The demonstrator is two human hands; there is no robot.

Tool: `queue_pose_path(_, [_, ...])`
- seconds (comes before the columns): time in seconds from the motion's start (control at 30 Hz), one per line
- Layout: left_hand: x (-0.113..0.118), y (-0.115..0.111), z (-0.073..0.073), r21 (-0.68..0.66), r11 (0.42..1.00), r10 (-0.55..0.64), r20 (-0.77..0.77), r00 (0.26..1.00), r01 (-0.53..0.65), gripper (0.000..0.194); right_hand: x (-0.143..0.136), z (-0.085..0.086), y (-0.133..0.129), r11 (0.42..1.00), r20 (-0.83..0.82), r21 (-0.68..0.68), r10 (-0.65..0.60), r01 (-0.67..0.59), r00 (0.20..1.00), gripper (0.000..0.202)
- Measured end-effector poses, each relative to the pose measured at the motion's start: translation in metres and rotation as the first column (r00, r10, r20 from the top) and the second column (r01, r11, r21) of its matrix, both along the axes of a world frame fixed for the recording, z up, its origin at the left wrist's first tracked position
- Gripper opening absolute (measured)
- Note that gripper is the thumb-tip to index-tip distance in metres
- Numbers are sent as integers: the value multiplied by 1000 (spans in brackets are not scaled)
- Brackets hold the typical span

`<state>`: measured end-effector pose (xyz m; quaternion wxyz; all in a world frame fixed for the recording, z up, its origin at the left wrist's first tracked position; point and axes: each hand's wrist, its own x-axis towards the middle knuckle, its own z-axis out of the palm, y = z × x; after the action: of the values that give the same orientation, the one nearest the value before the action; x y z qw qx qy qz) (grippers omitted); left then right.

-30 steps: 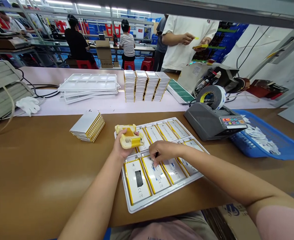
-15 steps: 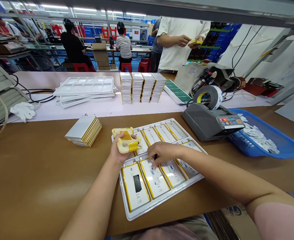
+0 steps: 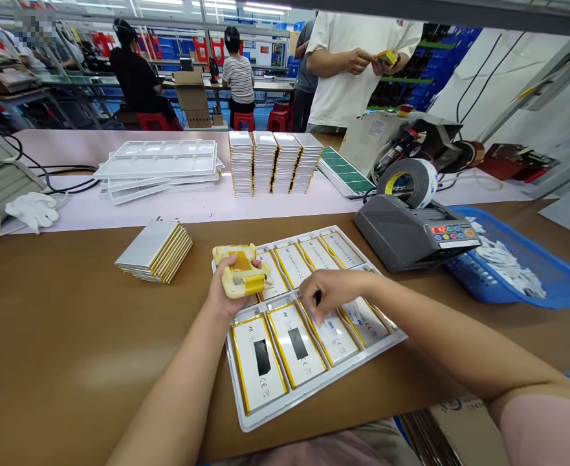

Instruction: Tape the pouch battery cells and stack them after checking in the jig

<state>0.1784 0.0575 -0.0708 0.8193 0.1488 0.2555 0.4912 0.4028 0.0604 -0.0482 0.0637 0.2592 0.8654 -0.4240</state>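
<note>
My left hand (image 3: 224, 294) grips a cream-coloured block with cut-outs and yellow tape (image 3: 246, 283) over the left side of a white tray (image 3: 260, 421). Flat pouch batteries (image 3: 259, 366) with yellow edges lie in the tray's compartments. The two front-left batteries carry a black rectangular patch; blue print shows on others to the right. Over the third battery (image 3: 336, 340) of the front row is my right hand (image 3: 330, 291), slightly blurred, its fingers closed. Something small and black shows between them, too hidden to name.
A battery stack (image 3: 153, 252) stands left, with taller stacks (image 3: 275, 162) and trays (image 3: 161, 162) behind. A tape dispenser (image 3: 401, 233) and a blue basket (image 3: 566, 285) of white strips sit right. A co-worker (image 3: 362, 71) stands across the table holding a yellow item.
My right hand has shifted right from the second front battery to the third. A black patch now shows on the second, where blue print was. My left hand keeps the block.
</note>
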Motion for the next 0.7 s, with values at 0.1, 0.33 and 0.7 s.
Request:
queue_pose_path(0.1, [0, 0, 1, -14, 1000, 6, -17, 1000, -7, 24, 21, -1, 9, 952, 95, 254, -203, 173, 975, 25])
queue_pose_path(0.33, [1, 0, 4, -59, 997, 40, -66, 997, -44, 21, 35, -6, 5, 973, 91, 226, -71, 49, 993, 22])
queue_pose_path(0.7, [1, 2, 5, -35, 999, -3, -70, 998, 0, 24, 41, -13, 7, 954, 6, 264, -147, 140, 989, 24])
